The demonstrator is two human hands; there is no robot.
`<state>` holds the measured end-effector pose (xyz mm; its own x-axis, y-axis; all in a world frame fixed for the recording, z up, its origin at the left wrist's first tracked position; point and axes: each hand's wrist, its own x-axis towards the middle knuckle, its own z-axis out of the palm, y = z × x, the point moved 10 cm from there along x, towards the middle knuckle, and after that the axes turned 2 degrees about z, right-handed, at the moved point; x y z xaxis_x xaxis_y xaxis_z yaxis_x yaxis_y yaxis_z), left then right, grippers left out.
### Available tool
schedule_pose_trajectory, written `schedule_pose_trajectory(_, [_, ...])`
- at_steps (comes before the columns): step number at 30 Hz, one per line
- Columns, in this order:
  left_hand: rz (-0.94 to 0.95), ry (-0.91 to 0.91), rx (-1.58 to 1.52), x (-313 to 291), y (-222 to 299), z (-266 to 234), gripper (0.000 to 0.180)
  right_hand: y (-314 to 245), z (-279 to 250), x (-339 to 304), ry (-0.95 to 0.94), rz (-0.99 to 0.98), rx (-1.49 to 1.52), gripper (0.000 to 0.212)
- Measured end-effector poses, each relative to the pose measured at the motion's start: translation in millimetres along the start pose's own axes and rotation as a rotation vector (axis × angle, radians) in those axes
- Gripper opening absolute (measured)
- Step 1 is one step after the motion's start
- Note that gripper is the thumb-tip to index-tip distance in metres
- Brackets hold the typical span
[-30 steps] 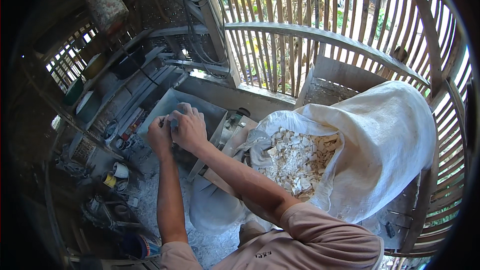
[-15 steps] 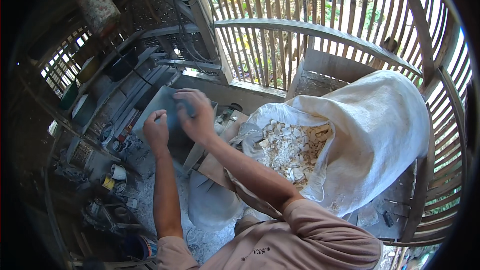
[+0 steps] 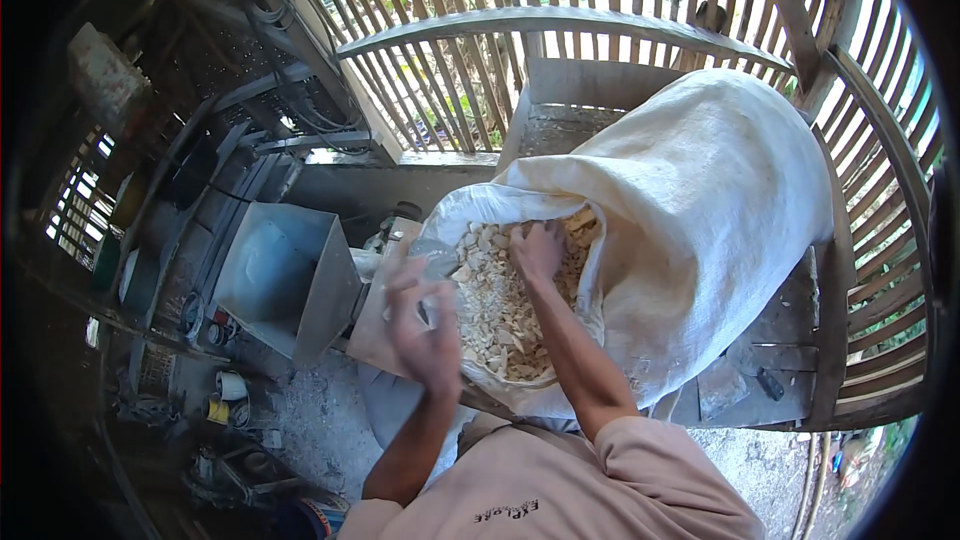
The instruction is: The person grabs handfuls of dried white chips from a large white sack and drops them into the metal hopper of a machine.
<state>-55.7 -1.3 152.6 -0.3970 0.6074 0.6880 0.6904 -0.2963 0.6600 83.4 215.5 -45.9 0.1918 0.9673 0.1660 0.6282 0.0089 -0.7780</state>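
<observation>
At the mouth of the white sack point(image 3: 725, 200), seen in the head view, the right hand point(image 3: 540, 248) is down among the pale chips point(image 3: 495, 300), its fingertips buried; whether it has closed on any cannot be told. The chips lie inside the sack, which is tipped on its side upon the wooden counter point(image 3: 785, 330). In this inspector's judgement, sound gathering calls for fingers worked beneath the chips, a low wrist, and care not to drag the sack's rim. The right forearm slants up and leftward across the near lip, palm turned downward. The left hand point(image 3: 425, 325) is raised just beside the mouth, fingers partly curled; it is blurred, and any content cannot be confirmed. Its forearm rises from the lower edge, hand leaning leftward above a board point(image 3: 372, 340). The metal hopper point(image 3: 335, 285) stands farther left, apart from both hands.
</observation>
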Motion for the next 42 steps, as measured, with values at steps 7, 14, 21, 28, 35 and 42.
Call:
schedule_pose_trajectory(7, [-0.421, -0.302, 0.281, -97, -118, 90, 0.087, -64, 41, 15, -0.483, -0.343, 0.002, 0.062])
schedule_pose_trajectory(14, [-0.452, -0.292, 0.457, -97, -120, 123, 0.111, -37, 76, 23, -0.705, -0.469, -0.007, 0.095])
schedule_pose_trajectory(21, [-0.426, -0.262, 0.263, -115, -87, 99, 0.114, -34, 43, -11, -0.963, -0.249, -0.374, 0.104])
schedule_pose_trajectory(28, [-0.536, -0.281, 0.364, -132, -113, 109, 0.124, -31, 28, 0, -0.419, -0.562, -0.403, 0.103])
schedule_pose_trajectory(35, [-0.527, -0.182, 0.285, -123, -112, 116, 0.13, -17, 18, -32, -0.847, -0.267, -0.265, 0.091])
schedule_pose_trajectory(42, [-0.464, -0.094, 0.184, -119, -114, 113, 0.115, -9, 22, -46, -0.989, -0.128, -0.082, 0.077])
